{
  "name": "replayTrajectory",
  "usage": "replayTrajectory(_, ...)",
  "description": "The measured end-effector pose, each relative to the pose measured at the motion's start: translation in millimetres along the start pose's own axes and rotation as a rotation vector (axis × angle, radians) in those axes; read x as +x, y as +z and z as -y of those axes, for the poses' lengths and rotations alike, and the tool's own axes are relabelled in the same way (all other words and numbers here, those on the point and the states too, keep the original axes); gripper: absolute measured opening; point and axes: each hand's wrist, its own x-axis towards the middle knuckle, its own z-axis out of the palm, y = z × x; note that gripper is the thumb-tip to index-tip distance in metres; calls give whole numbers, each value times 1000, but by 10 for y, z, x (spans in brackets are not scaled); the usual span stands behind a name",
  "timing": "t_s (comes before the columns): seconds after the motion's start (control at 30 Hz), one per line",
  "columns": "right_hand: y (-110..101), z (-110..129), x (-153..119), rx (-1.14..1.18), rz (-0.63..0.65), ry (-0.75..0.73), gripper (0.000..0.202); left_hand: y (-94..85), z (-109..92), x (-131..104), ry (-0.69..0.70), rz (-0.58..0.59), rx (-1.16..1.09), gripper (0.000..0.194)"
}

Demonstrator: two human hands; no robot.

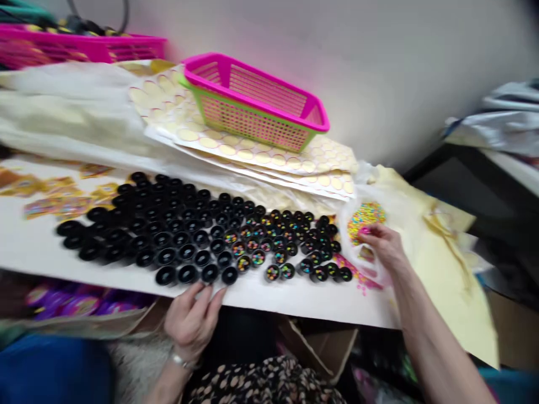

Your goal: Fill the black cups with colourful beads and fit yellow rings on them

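Left hand point(191, 321): fingers loosely spread, fingertips at the near edge of the round, black, open-topped cups point(187, 274); contact cannot be confirmed. Right hand point(384, 244): thumb and fingers pinched on a small bright-pink piece point(364, 230), at the small multicoloured beads point(369, 214) in a translucent white plastic bag point(357, 197). Bead-holding cups point(258, 257) stand between the hands. Beyond both hands: a pink-and-green rectangular plastic basket point(252, 120).
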Motion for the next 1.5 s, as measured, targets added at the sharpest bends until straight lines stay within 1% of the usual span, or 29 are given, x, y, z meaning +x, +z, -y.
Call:
replayTrajectory(0.07, 4, 31, -37, 13, 22, -40, 31, 45, 39, 10, 50, -26, 12, 28)
replayTrajectory(0.13, 9, 46, -38, -29, 46, -86, 29, 75, 57, 43, 93, -51, 21, 30)
replayTrajectory(0.23, 16, 62, -10, -123, 40, -123, 24, 69, 44, 93, 113, -58, 30, 30)
replayTrajectory(0.3, 18, 84, 19, -271, -3, -133, 20, 51, 27, 108, 112, -57, 34, 29)
replayTrajectory(0.37, 25, 119, 57, -507, -45, -142, 10, 40, 17, 109, 106, -53, 43, 28)
replayTrajectory(0.43, 48, 159, 104, -684, -40, -145, 6, 38, 15, 105, 95, -48, 50, 27)
replayTrajectory(0.47, 67, 175, 129, -717, -19, -141, 7, 40, 16, 103, 91, -45, 51, 27)
replayTrajectory(0.6, 140, 190, 194, -627, 78, -117, 5, 51, 20, 95, 89, -54, 40, 28)
replayTrajectory(0.67, 143, 177, 169, -561, 96, -105, 11, 55, 20, 91, 83, -56, 37, 28)
replayTrajectory(0.7, 135, 173, 138, -488, 88, -100, 16, 57, 19, 90, 82, -60, 36, 28)
replayTrajectory(0.83, 107, 202, -36, -50, 48, -66, 30, 54, 6, 103, 93, -60, 35, 29)
replayTrajectory(0.87, 115, 220, -67, 0, 42, -53, 32, 51, 2, 109, 94, -61, 33, 29)
replayTrajectory(0.93, 151, 249, -94, -39, 27, -34, 32, 45, -3, 119, 94, -60, 35, 29)
replayTrajectory(1.0, 198, 252, -78, -137, 18, -31, 32, 41, -6, 123, 100, -61, 42, 29)
replayTrajectory(1.13, 248, 161, -3, -333, 118, -39, 29, 47, -2, 107, 97, -60, 50, 29)
replayTrajectory(1.2, 243, 111, 28, -404, 144, -35, 24, 55, 4, 94, 90, -63, 52, 28)
replayTrajectory(1.27, 229, 98, 59, -471, 133, -33, 17, 59, 11, 84, 89, -62, 54, 29)
replayTrajectory(1.37, 220, 155, 121, -587, 73, -29, 7, 58, 17, 85, 90, -60, 53, 28)
replayTrajectory(1.43, 232, 208, 170, -641, 46, -31, 7, 55, 14, 94, 93, -64, 53, 27)
replayTrajectory(1.5, 251, 238, 205, -650, 53, -47, 8, 53, 4, 104, 92, -68, 51, 27)
